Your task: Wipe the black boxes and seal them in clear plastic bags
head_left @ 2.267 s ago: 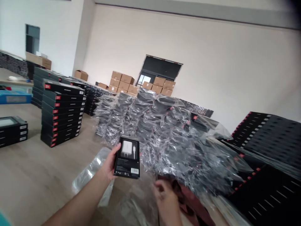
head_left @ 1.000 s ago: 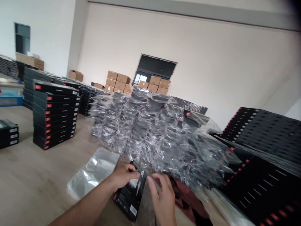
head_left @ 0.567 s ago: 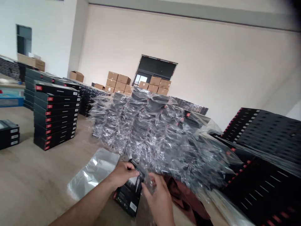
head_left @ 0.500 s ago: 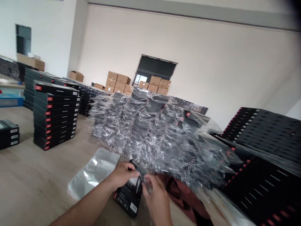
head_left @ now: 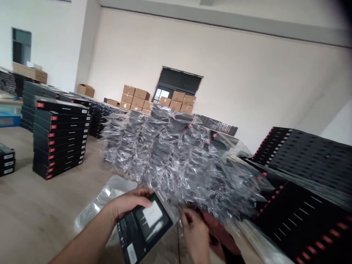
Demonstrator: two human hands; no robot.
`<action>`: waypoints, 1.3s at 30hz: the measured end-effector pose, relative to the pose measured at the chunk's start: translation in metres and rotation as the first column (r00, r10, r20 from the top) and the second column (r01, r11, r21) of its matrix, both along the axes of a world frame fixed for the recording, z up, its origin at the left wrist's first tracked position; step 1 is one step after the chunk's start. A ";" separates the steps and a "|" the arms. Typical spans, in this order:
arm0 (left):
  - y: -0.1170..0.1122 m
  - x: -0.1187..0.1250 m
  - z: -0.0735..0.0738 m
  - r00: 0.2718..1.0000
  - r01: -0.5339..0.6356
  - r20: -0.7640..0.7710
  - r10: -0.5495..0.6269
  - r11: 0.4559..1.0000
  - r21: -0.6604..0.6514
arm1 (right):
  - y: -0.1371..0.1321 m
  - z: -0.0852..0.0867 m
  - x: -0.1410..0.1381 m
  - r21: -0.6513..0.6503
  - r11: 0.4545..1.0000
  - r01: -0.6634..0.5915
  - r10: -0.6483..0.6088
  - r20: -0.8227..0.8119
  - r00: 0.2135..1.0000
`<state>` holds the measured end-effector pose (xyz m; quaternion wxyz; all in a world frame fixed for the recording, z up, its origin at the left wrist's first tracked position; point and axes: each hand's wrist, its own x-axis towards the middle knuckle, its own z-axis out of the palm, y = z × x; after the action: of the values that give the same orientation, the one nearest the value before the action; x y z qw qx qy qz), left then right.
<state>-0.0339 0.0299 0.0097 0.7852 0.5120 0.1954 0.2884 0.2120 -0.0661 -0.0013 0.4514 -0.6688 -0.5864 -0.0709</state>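
Note:
My left hand (head_left: 133,200) grips a flat black retail box (head_left: 132,229) by its upper left edge, thumb on the front. A white plug charger and cable are pictured on the box, and a white barcode label sits near its lower corner. My right hand (head_left: 194,231) is closed just right of the box, its fingers pinching a clear plastic bag (head_left: 174,216) at the box's upper right end. How far the bag covers the box is hard to tell. Flat clear bags (head_left: 95,207) lie on the table under my left forearm.
Ahead rises a large heap of boxes in clear bags (head_left: 165,146). A tall stack of black boxes (head_left: 62,139) stands left. A dark red cloth (head_left: 220,234) lies right of my right hand, and rows of black boxes (head_left: 297,220) fill the right side.
The black box has tilted and turned its printed front more toward me. My left hand has shifted left along it, while my right hand has moved right, away from the box.

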 end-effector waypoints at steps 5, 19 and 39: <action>-0.011 0.011 0.001 0.959 0.225 -0.216 -0.183 0.955 0.192 | 0.004 -0.004 -0.020 -0.107 0.982 -0.156 0.149 -0.067 0.987; -0.003 0.021 -0.015 0.974 0.108 -0.215 -0.069 0.979 0.175 | 0.002 0.000 -0.023 -0.082 0.943 -0.323 0.320 -0.052 0.946; -0.005 0.031 -0.029 0.953 -0.029 -0.257 0.160 0.894 0.447 | 0.002 -0.005 -0.019 0.050 0.990 -0.129 0.132 -0.075 0.988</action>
<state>-0.0031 0.0247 -0.0190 0.5978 0.7016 0.2623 0.2858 0.1927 -0.0645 -0.0068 0.4926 -0.6209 -0.6091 -0.0280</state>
